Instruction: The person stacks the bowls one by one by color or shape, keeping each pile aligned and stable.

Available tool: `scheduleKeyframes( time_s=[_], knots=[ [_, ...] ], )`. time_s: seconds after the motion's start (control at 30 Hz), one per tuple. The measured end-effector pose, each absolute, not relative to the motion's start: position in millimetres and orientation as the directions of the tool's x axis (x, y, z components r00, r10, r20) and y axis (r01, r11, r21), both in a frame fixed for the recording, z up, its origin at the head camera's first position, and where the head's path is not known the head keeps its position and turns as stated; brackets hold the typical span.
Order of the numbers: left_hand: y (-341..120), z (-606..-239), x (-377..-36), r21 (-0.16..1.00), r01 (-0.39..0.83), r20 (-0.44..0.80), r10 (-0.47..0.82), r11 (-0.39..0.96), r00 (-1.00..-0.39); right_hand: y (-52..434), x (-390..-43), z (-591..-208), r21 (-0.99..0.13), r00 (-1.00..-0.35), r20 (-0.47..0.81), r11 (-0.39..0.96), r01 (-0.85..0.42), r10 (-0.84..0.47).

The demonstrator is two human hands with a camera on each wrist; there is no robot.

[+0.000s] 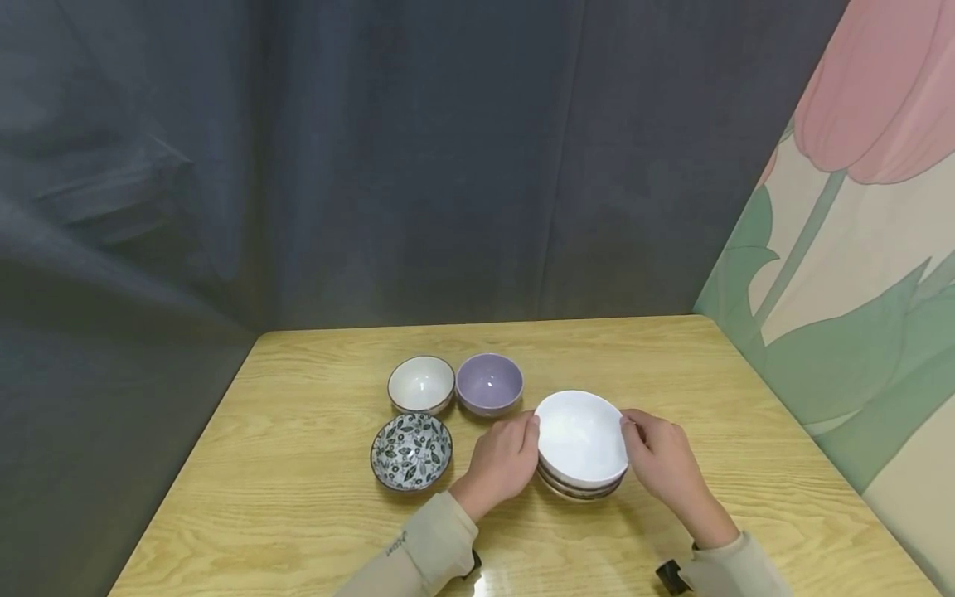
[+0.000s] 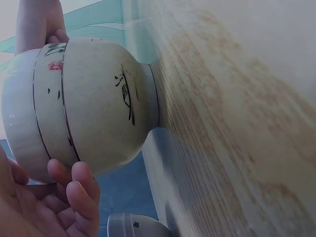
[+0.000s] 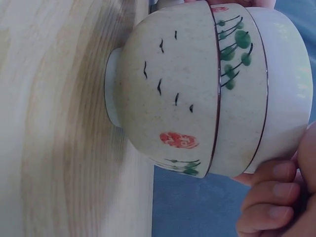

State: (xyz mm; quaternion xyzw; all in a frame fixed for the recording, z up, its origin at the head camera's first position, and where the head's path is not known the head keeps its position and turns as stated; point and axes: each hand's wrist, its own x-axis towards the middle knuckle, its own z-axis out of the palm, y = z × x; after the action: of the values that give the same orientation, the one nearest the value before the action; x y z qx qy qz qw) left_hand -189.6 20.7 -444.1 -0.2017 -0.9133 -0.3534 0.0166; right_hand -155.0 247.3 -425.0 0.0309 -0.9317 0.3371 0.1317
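A plain white bowl (image 1: 580, 435) tops a stack of two painted cream bowls (image 1: 579, 491) on the wooden table (image 1: 298, 506). My left hand (image 1: 531, 429) grips the white bowl's left rim, and my right hand (image 1: 628, 431) grips its right rim. In the left wrist view my left hand's fingers (image 2: 79, 195) curl under the white bowl (image 2: 19, 123), beside the painted bowls (image 2: 103, 113). Seen from the right wrist, my right hand's fingers (image 3: 269, 197) hold the white bowl (image 3: 289, 84) above the painted bowls (image 3: 168, 94), whose foot rests on the table.
Left of the stack stand three single bowls: a cream one (image 1: 421, 384), a purple one (image 1: 488, 383) and a leaf-patterned one (image 1: 411, 450). A dark curtain (image 1: 373, 166) hangs behind the table, and a tulip-printed wall (image 1: 858, 290) runs along its right side.
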Motion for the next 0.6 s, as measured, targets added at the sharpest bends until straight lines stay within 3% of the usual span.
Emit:
scheduleKeyframes(
  time_s=[0.27,0.6],
  knots=[
    [17.6,-444.4,-191.9,0.669,0.381,0.158,0.38,0.638,-0.912,249.5,-156.3,-427.1,-0.658,-0.973,0.219,0.747,-0.094,0.07],
    [4.0,-450.0,-192.3,0.673,0.493,0.115,0.581,0.55,-0.806,251.1,-154.8,-432.1,-0.667,-0.977,0.206,0.739,-0.097,0.058]
  ],
)
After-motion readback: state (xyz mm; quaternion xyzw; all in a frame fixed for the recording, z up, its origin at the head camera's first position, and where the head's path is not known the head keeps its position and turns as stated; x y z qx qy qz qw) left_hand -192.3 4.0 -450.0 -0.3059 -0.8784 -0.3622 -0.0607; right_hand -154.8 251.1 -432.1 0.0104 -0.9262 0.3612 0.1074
